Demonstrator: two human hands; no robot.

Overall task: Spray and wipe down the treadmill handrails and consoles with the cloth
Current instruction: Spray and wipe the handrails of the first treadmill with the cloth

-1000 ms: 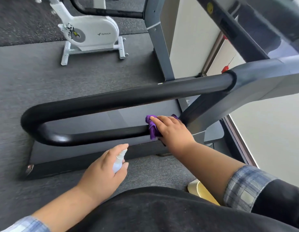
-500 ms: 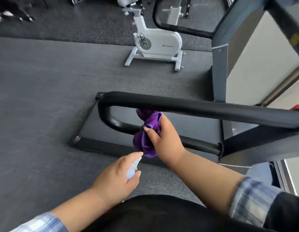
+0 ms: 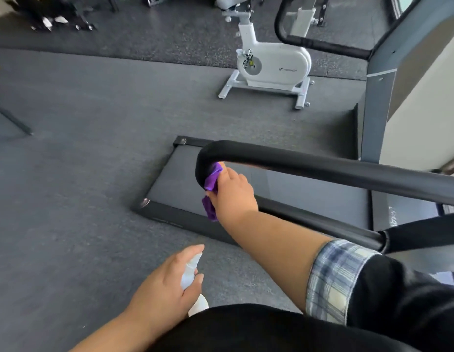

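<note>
A black padded treadmill handrail loops from the right and bends back at its left end. My right hand grips a purple cloth and presses it against the inside of that bend; a loose corner of the cloth hangs below my palm. Lower down, my left hand holds a small clear spray bottle, with the forefinger lying over its nozzle, well apart from the rail. The treadmill deck lies on the floor under the rail.
A white exercise bike stands on the dark rubber floor beyond the deck. A second treadmill's grey upright and black rail rise at the upper right. Dark equipment sits at the far upper left.
My right hand has slid the cloth leftward along the lower bar and up into the rail's end bend. The view has swung left. The left hand keeps holding the bottle.
</note>
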